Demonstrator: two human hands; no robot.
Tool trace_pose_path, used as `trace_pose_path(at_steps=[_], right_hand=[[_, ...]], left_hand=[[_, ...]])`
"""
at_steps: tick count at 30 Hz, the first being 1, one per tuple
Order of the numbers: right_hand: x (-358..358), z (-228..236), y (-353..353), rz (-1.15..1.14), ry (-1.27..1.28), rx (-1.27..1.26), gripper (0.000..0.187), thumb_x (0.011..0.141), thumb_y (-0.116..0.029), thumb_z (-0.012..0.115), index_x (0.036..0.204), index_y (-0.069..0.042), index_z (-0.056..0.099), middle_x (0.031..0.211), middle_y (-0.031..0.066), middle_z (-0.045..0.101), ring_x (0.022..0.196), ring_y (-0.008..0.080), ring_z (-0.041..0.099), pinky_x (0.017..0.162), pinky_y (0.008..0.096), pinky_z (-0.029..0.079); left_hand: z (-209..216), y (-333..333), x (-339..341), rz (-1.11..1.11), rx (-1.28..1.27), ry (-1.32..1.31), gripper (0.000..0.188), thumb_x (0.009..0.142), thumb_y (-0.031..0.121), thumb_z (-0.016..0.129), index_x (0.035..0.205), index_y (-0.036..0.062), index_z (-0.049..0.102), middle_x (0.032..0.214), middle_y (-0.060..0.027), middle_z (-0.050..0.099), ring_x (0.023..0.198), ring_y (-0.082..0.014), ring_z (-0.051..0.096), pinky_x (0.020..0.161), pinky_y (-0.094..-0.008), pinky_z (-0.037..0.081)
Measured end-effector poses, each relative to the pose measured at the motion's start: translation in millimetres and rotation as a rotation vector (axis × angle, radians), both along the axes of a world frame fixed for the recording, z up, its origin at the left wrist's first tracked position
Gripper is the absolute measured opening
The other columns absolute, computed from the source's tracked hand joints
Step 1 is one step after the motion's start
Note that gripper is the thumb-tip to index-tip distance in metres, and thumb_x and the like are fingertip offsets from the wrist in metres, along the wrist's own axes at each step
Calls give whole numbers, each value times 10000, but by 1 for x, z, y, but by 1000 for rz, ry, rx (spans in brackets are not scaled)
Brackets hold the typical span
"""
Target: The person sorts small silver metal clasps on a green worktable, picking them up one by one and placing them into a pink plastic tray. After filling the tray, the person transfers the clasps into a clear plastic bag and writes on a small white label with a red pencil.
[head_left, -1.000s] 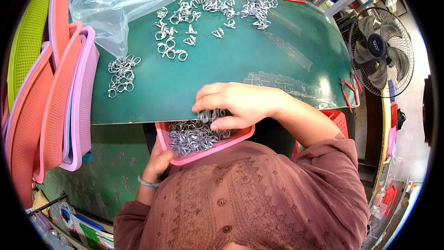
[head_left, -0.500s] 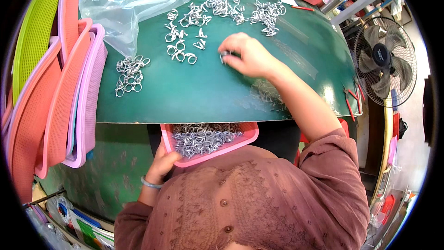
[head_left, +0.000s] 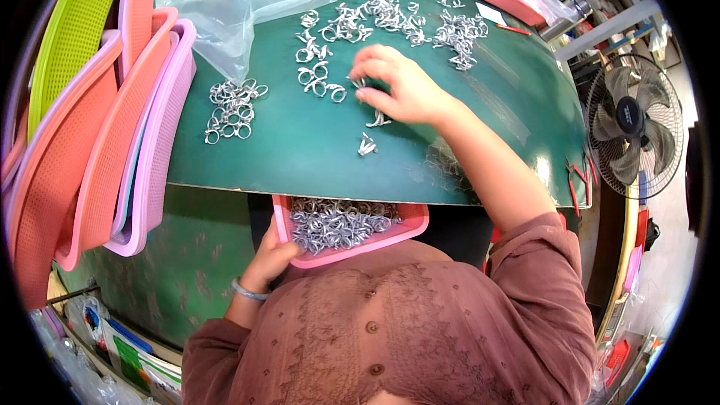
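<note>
My left hand (head_left: 271, 259) grips the left rim of a pink plastic basket (head_left: 360, 255), thumb over the edge. The basket sits on my lap under the table's front edge and holds a heap of silvery metal rings (head_left: 341, 226). Over the green table my right hand (head_left: 401, 82) has thumb and fingers curled around a silvery ring (head_left: 357, 83), partly hidden by the fingers. Just below that hand lies one ring (head_left: 379, 118), and a second ring (head_left: 367, 144) rests closer to the front edge. A curved row of rings (head_left: 315, 75) lies left of the hand.
Larger ring piles (head_left: 382, 11) spread across the far side of the green table (head_left: 292, 161); a smaller cluster (head_left: 232, 111) lies left, by a clear plastic bag (head_left: 240, 7). Stacked baskets (head_left: 161, 127) crowd the left. Red-handled pliers (head_left: 577, 184) and a fan (head_left: 630, 120) are at right.
The view has shifted a little. Two rings now show below my right hand, nearer the front edge; the two rings beside the row are no longer seen there. My left hand still grips the basket.
</note>
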State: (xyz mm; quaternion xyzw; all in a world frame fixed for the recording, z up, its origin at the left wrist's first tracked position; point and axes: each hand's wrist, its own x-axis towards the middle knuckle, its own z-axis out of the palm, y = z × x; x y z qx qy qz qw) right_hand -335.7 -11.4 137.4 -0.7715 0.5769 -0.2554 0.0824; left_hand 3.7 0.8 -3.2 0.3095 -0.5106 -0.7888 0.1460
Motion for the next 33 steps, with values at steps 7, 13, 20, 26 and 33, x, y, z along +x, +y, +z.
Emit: trace_pose_path(at_steps=[7,13,20,26,33], right_hand=[[32,15,26,133,-192,94,118,782,-104,637,853,-13,614,802,101,602,778,259,576,705,339,469],[43,-6,-9,-41,-38,-179,337,746,-243,664,1031,-73,602,1018,124,542,952,306,505,815,382,432],[62,-7,-2,98,-163,-42,244,753,-217,662,934,-66,600,914,104,558,880,294,520,793,378,428],[62,-10,-28,-172,21,-183,267,763,-210,655,983,-68,599,976,129,532,934,308,506,816,371,435],[67,-1,-27,-112,-13,41,181,762,-187,631,874,-56,574,873,134,528,852,323,542,729,397,458]], left_hand=[[4,-2,0,-42,56,15,754,659,-39,522,1364,7,258,1183,-56,462,1063,-158,463,902,-297,398],[0,-4,1,-57,-24,-36,766,657,-28,530,1368,2,247,1169,-55,456,1054,-157,460,916,-292,384],[-3,-6,5,-50,-33,9,809,637,-9,551,1378,0,226,1187,-61,443,1080,-163,445,929,-284,368],[-11,-6,6,-62,-15,-32,839,621,0,566,1383,4,215,1154,-58,444,1060,-167,445,926,-283,366],[-12,-8,9,-88,-54,-107,823,616,20,586,1362,11,239,1114,-62,447,1022,-173,455,887,-284,391]])
